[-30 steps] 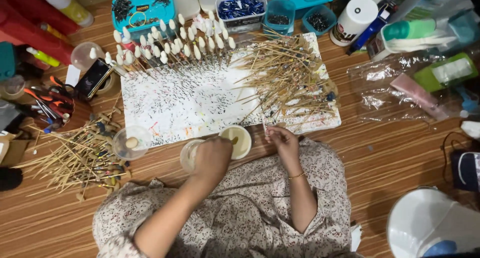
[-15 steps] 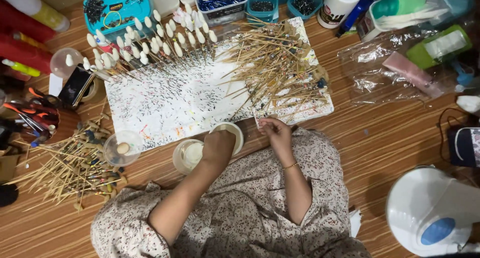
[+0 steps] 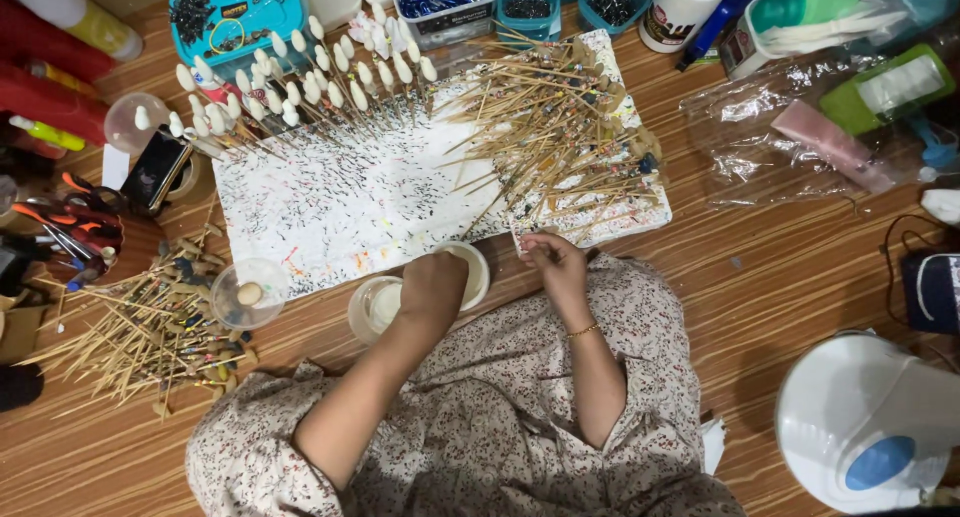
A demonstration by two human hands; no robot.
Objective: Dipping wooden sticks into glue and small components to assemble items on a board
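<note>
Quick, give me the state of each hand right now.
Left hand: curled over the small white cup; what it grips cannot be told.
Right hand: fingers pinched at the white board edge, apparently on a thin stick; not certain.

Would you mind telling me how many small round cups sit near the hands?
3: one under the left hand, one beside it at, and a clear one holding a bead further left.

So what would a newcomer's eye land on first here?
Probably the white speckled board at centre, with rows of white-tipped sticks standing along its far left edge and a tangled heap of bare sticks on its right. Next, the left hand over a small white cup at the board's near edge, with the right hand beside it.
</note>
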